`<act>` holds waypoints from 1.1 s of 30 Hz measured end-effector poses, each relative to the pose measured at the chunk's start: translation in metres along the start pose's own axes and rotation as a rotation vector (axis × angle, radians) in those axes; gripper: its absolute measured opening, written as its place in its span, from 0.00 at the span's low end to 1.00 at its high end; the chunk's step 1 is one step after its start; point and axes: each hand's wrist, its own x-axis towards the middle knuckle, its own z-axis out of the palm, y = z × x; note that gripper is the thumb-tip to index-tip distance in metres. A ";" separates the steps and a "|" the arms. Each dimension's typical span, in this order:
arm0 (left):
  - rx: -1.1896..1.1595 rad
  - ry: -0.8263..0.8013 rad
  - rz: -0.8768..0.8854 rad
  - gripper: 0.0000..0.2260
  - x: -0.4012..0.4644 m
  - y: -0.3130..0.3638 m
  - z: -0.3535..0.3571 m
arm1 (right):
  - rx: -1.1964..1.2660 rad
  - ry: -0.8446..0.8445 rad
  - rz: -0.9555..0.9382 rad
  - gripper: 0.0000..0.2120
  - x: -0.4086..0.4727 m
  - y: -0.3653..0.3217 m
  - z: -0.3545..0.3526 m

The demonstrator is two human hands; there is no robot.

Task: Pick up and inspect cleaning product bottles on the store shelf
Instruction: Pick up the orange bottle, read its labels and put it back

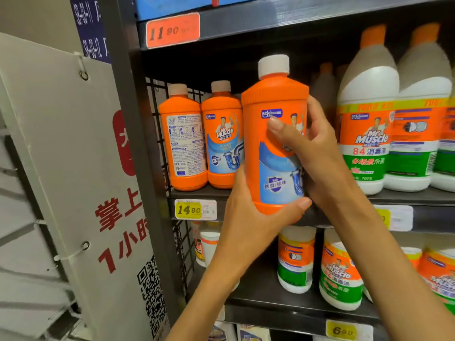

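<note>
Store aisle, dark metal shelf (320, 219) with yellow price tags (188, 209) and more orange bottles (183, 141) standing at the back. One orange bottle (274, 134) already lifted off, held upright in front of the shelf with its label facing out, so pick-up done, inspection apparently under way, other bottles left. Left hand (248, 212) cupped under the base, thumb curled round the front; right hand (307, 146) wrapped round the label side.

Held orange bottle's label (278, 168) partly behind right hand (310, 146); back-row bottles (325, 87) perhaps brown, too dim.
</note>
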 end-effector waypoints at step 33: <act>-0.827 -0.383 -0.536 0.49 -0.083 -0.006 0.041 | 0.382 -0.254 0.555 0.51 -0.048 -0.020 -0.061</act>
